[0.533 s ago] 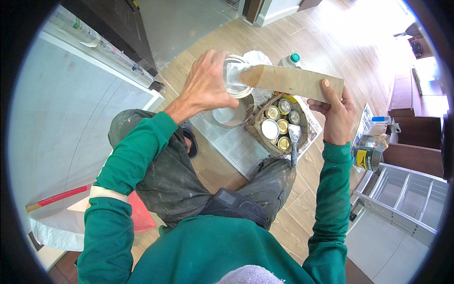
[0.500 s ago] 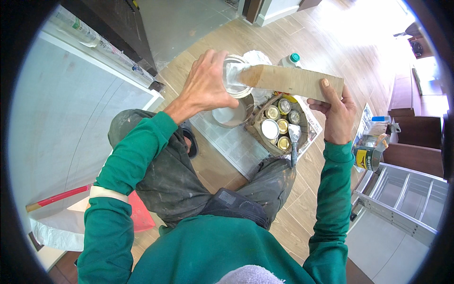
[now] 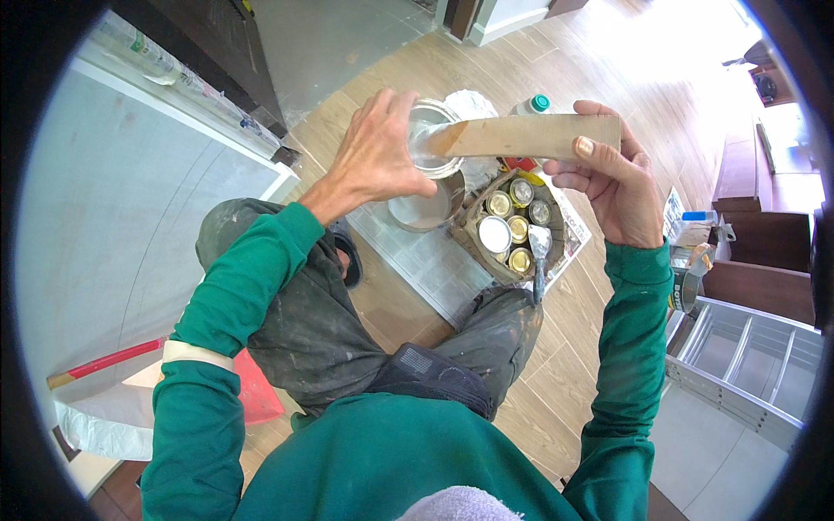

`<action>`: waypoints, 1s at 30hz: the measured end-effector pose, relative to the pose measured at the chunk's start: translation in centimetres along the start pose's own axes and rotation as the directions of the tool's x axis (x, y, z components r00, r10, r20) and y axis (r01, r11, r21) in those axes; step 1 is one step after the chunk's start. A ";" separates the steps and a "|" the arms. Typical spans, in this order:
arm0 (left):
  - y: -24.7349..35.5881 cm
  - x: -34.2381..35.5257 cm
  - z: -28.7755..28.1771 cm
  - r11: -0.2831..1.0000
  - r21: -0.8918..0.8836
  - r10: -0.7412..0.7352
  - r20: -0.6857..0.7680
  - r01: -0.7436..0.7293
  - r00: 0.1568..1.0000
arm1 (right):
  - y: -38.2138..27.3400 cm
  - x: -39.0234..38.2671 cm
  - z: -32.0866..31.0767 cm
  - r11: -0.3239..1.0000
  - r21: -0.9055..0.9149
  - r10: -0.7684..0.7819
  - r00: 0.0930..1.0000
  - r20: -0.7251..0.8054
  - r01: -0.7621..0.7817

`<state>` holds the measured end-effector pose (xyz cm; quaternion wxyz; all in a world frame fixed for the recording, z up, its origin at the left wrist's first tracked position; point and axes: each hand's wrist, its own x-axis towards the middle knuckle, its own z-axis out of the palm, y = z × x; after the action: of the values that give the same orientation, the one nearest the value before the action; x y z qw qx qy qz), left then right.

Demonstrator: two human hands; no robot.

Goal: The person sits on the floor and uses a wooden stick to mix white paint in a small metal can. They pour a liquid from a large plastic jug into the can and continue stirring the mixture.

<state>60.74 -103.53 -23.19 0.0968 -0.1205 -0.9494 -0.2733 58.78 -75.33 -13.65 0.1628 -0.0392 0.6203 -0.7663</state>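
Note:
My left hand [image 3: 373, 156] grips an open can [image 3: 445, 170] with white paint smeared inside, its fingers wrapped round the side. In my right hand [image 3: 618, 182] is a flat wooden stick [image 3: 539, 136], pinched at its right end between thumb and fingers. The stick's paint-whitened left end reaches into the mouth of the can. Just below the can, a wider round container [image 3: 459, 193] with whitish liquid stands on a newspaper sheet [image 3: 417, 265], partly hidden by the can and my left hand.
A cardboard box [image 3: 476, 253] of several small lidded tins stands right of the container, a paint-covered brush [image 3: 539, 252] resting at its edge. Behind it is a bottle with a green cap [image 3: 539, 103]. An aluminium ladder [image 3: 738, 373] lies at right; a white panel [image 3: 148, 191] stands at left.
My right hand has shifted slightly right and turned, and the stick has levelled and its right end has risen a little. My left hand and the can have hardly moved.

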 end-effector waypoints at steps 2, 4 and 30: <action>0.0 0.0 0.0 1.000 0.003 0.014 -0.004 -0.014 1.000 | 0.2 -0.1 0.6 0.990 -0.114 -0.085 0.996 0.023 0.087; 0.0 0.0 0.0 1.000 -0.003 0.014 -0.005 -0.014 1.000 | 0.4 0.0 1.2 0.959 -0.229 -0.165 0.986 0.034 0.168; 0.5 -0.3 0.0 0.961 0.180 0.222 -0.041 -0.211 0.974 | 6.8 -0.5 1.2 0.990 -0.142 -0.040 0.940 -0.338 -0.009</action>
<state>61.13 -103.19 -23.03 0.1650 -0.2062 -0.9475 -0.1802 60.94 -77.53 -19.90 0.0440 0.0773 0.6913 -0.7171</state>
